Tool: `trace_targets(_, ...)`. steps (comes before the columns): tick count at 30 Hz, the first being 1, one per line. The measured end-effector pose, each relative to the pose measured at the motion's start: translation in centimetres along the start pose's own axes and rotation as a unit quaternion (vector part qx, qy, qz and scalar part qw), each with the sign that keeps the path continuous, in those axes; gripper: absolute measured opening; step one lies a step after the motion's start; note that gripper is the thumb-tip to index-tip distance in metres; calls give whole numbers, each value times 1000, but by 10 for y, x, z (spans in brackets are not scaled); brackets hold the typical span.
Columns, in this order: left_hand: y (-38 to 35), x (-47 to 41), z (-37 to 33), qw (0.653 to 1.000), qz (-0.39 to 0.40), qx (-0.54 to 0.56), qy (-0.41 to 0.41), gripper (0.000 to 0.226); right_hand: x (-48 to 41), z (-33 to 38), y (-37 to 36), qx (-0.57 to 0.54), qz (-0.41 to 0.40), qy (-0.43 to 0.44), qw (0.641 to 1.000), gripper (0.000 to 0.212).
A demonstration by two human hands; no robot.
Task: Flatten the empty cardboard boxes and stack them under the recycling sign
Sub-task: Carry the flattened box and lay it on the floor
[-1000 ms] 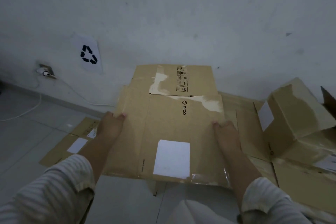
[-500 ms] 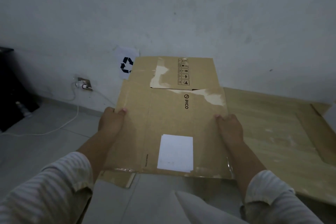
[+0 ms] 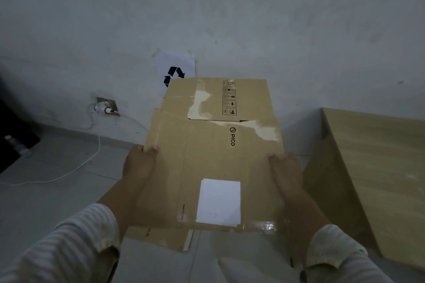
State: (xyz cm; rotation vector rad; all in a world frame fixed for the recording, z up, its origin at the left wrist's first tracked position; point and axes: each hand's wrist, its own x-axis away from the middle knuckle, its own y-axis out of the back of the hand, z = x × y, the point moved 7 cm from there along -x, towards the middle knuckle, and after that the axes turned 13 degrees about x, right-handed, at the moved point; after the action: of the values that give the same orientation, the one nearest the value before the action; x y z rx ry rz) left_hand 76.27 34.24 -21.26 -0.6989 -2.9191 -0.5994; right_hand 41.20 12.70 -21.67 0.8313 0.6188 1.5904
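Observation:
A flattened brown cardboard box (image 3: 213, 151), printed PICO and bearing a white label, is held level in front of me. My left hand (image 3: 138, 163) grips its left edge and my right hand (image 3: 286, 170) grips its right edge, thumbs on top. The box's far flap covers the lower part of the white recycling sign (image 3: 176, 69) taped to the wall. Beneath the held box, another flat piece of cardboard (image 3: 161, 239) lies on the floor, mostly hidden.
A large wooden-looking board or low table (image 3: 377, 167) stands at the right. A wall socket with a white plug (image 3: 104, 107) sits left of the sign, and its white cable (image 3: 69, 172) trails over the grey floor. A dark object (image 3: 13, 145) stands at the far left.
The view has swung left: the unflattened boxes at the right are gone from sight. The held flat box now sits in front of the recycling sign, over the cardboard on the floor.

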Motion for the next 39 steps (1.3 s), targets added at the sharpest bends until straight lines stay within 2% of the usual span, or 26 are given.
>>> trace_targets(6,22,-86,23,1000,-8,-11,19,27,-20,58,-81,25,14,-9,1000,53)
trace_targets(11,37,-161,58,999,5,-27,24,33,-19,88,-143,5,25,-13,1000,40)
trace_targets(17,53,-241,98,996,57,-56,25,36,-1,108,-222,11,1,-81,997,36)
trace_targets(23,57,-306,151,992,79,-89,33,37,16,119,-297,18,-22,-138,990,22)
trace_targets(29,41,-343,247,989,76,-121,48,39,5,85,-386,32,-16,-145,989,16)
trace_targets(39,-14,-372,471,986,56,-140,72,39,-24,-35,-567,69,7,-143,987,22)
